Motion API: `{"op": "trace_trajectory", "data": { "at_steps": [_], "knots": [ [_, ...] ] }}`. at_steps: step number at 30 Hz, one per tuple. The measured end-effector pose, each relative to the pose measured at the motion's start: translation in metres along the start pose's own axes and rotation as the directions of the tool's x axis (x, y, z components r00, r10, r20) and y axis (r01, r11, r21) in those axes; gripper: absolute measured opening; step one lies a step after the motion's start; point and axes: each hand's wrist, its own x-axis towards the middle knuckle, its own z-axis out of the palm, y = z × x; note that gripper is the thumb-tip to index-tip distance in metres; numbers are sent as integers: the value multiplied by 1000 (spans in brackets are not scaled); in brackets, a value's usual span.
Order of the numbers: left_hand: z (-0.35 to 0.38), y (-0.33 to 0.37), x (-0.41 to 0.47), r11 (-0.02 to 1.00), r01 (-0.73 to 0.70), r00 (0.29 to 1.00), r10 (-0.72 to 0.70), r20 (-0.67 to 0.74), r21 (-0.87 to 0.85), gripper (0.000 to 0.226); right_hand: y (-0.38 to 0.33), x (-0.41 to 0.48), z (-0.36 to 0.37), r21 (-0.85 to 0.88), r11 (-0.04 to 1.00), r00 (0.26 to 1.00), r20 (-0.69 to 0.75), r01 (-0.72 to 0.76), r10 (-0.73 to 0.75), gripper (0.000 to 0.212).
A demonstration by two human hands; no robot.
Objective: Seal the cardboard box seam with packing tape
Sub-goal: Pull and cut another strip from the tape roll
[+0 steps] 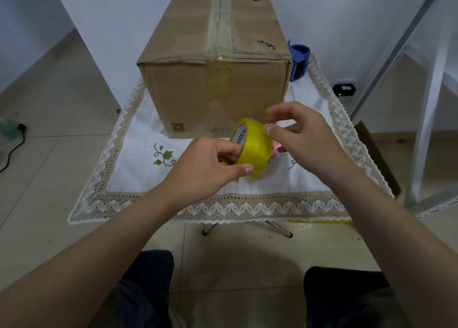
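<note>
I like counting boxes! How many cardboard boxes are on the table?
1. The big brown cardboard box stands on the white lace-edged tablecloth, behind both hands. Anything behind it is hidden.

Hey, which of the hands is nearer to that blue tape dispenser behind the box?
Right. The right hand is below the blue tape dispenser, picking at the yellow tape roll; the left hand grips the roll farther left.

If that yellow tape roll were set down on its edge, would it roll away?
Probably: the tape roll is a round ring, so on edge it may roll. Laid flat it should stay put on the tablecloth. It looks light, since the left hand holds it with a few fingers.
</note>
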Motion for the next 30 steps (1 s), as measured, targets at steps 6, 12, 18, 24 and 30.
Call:
{"op": "trace_trajectory", "data": {
  "at_steps": [6, 12, 18, 24, 30],
  "knots": [
    [0, 1, -1, 999, 5, 1000, -6, 11, 32, 10, 4, 3, 1, -75, 997, 999, 26, 24, -22, 11],
    [2, 2, -2, 1000, 17, 1000, -18, 11, 20, 12, 2, 2, 0, -18, 999, 999, 20, -40, 40, 8],
    [10, 2, -3, 994, 33, 999, -34, -15, -106, 7, 4, 3, 4, -70, 996, 998, 36, -53, 55, 14],
    [21, 2, 2, 996, 63, 995, -68, -73, -69, 30, 6, 0, 12, -198, 979, 999, 26, 42, -38, 11],
    [23, 9, 8, 995, 79, 991, -85, -101, -60, 36, 11, 1, 16, -362, 925, 990, -27, 120, -139, 11]
  ]
}}
